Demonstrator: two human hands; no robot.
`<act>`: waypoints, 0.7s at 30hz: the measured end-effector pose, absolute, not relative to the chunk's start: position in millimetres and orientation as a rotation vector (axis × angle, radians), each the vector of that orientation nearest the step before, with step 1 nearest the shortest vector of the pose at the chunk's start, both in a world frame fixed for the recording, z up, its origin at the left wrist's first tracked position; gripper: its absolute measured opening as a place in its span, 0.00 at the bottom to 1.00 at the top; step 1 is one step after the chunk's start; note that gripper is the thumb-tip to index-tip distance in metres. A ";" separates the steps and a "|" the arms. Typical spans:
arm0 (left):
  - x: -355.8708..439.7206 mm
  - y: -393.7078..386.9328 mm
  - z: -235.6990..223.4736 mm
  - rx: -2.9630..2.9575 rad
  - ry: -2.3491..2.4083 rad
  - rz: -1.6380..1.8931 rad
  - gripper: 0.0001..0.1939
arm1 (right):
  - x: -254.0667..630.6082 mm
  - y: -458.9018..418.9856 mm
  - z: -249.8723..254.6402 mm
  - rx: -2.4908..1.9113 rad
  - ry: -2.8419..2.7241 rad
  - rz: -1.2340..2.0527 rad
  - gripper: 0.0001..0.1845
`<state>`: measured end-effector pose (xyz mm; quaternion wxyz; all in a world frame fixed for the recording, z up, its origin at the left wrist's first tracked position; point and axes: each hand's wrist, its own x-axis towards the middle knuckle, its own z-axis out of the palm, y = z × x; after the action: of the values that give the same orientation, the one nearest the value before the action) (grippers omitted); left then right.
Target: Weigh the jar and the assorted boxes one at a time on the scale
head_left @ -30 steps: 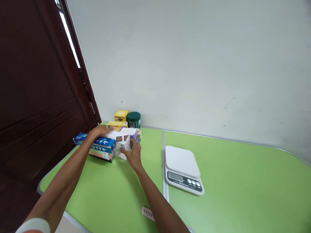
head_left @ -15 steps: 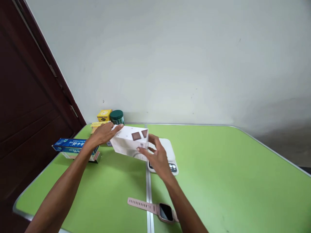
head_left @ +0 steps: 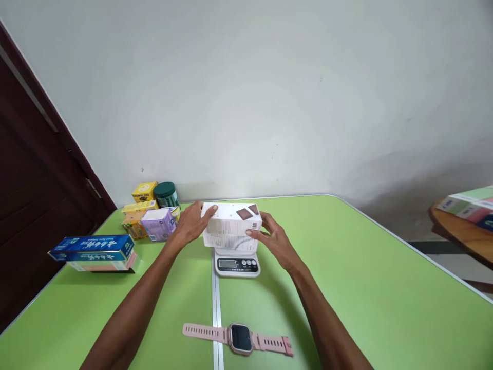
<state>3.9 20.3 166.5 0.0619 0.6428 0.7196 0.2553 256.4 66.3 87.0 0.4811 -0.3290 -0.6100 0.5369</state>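
Observation:
A white box [head_left: 231, 226] with brown squares printed on top is gripped at both ends. My left hand [head_left: 193, 222] is closed on its left end, thumb across the top. At the right end, my right hand [head_left: 276, 241] pinches it, thumb on the front face. The box covers the plate of the white kitchen scale [head_left: 238, 268]; whether it rests on the plate or hovers just above, I cannot tell. The scale's display and buttons show below the box. Nearer to me, a pink smartwatch [head_left: 241, 338] lies stretched out on the table.
Left on the green table [head_left: 346, 288] lies a blue toothpaste box [head_left: 92, 247] atop another box. Behind are a purple box [head_left: 158, 224], a yellow-orange box [head_left: 138, 216], a yellow box [head_left: 145, 191] and a green-lidded jar [head_left: 166, 194]. A wooden stool [head_left: 458, 231] bearing boxes stands at right.
Both hands have lifted the white box from among the boxes at left and carried it right, over the scale. The view has turned right, bringing the whole smartwatch and the stool into sight.

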 end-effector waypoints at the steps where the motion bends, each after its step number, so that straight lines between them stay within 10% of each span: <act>1: 2.9 17.8 164.4 1.915 2.134 0.809 0.32 | 259.1 68.1 84.8 -0.797 -1.499 1.320 0.37; 12: -20.1 -2.2 16.4 1.130 1.588 1.531 0.46 | 270.0 72.7 -2.1 -1.088 -0.981 1.145 0.44; 21: -21.8 -13.3 2.6 1.267 1.666 1.546 0.40 | 269.7 62.1 2.6 -1.119 -1.006 1.105 0.44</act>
<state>-21.8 -13.3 2.6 0.2664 0.4694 0.6172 0.5725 269.7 62.1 2.6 0.5950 -0.4818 -0.4330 0.4758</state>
